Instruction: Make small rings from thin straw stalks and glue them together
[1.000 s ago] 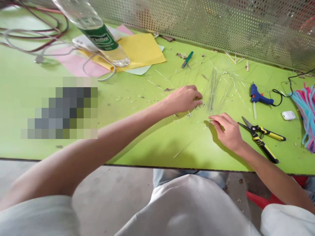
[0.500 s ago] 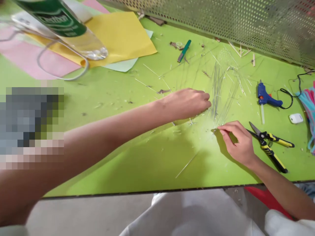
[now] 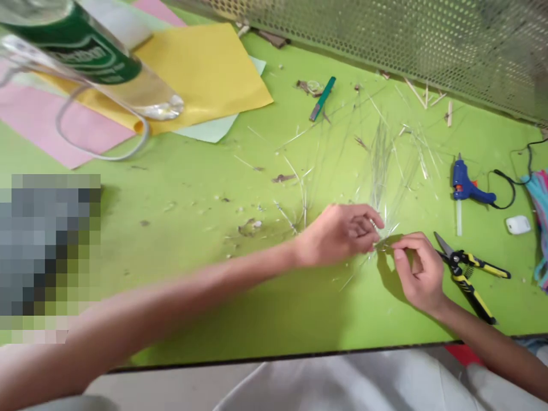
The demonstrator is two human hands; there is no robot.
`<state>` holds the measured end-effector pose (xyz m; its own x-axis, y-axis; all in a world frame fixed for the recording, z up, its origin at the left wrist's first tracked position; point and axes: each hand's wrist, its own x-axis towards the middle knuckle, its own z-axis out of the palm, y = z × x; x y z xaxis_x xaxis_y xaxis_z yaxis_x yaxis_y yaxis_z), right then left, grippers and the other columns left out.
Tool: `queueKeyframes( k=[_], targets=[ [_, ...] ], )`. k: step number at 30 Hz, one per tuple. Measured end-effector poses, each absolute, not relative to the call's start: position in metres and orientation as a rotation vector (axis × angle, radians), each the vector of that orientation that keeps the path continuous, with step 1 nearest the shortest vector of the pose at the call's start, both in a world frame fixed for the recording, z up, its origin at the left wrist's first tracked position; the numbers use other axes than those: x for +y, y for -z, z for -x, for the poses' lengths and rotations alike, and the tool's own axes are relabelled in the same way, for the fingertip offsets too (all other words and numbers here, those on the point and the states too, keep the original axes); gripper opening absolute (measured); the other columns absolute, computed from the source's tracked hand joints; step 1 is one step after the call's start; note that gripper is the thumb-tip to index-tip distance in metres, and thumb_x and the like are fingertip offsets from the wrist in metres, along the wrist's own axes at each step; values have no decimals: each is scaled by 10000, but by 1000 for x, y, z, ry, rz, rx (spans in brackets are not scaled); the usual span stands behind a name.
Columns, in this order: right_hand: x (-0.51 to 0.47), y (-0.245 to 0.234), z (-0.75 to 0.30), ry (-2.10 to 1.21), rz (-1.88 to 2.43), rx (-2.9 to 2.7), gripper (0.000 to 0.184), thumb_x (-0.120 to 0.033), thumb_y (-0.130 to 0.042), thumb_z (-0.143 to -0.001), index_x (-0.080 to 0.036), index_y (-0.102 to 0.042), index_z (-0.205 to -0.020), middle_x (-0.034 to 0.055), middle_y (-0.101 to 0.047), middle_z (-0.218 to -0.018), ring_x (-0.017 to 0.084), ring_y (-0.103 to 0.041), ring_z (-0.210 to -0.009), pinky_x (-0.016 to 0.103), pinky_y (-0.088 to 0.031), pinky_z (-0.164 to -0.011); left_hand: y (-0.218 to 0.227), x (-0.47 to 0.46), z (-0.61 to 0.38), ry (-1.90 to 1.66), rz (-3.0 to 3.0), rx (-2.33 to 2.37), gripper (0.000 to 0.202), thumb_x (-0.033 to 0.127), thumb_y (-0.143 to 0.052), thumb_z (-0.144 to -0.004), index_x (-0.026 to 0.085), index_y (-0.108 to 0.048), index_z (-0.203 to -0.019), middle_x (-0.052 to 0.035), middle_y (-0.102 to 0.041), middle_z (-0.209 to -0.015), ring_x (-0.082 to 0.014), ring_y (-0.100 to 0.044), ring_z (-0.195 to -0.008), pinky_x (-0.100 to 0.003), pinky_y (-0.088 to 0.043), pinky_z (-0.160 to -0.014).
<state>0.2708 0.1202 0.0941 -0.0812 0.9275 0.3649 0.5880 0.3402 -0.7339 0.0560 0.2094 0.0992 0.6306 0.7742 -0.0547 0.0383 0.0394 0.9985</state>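
Above the green tabletop, my left hand and my right hand nearly meet. A fan of fine, pale, glue-like strands spreads over the table beyond them. The thumb and forefinger of my right hand pinch a thin strand end. My left fingers curl right beside that same spot, but blur hides whether they grip anything. Yellow-handled snips lie just right of my right hand.
A blue glue gun, a white earbud case and pipe cleaners lie at right. A bottle hangs over yellow paper and pink paper. A perforated metal screen lines the back edge.
My hands have come together, the left moving right and slightly down toward the right. My view has tilted, shifting the table upward, and my right fingers now pinch a strand.
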Motion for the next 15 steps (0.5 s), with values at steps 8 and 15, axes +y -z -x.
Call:
queueKeyframes(
  k=[8, 15],
  targets=[
    [126, -91, -264, -682, 1255, -1835, 61, -185, -607, -1035, -238, -634, -1047, -8, -705, -848, 128, -676, -708, 247, -560, -643, -86, 161, -37, -711, -1140, 724, 319, 266, -750, -1014, 110, -754, -1293, -117, -869, -1065, -236, -864, -963, -338, -732, -929],
    [127, -91, -250, -513, 1257, -1786, 77, -164, -640, -1001, -238, -657, -1009, -15, -718, -823, 119, -660, -680, 248, -580, -660, -93, 155, -44, -655, -936, 706, 484, 441, -841, -962, 104, -713, -1286, -118, -861, -1010, -229, -854, -944, -318, -730, -869]
  ],
)
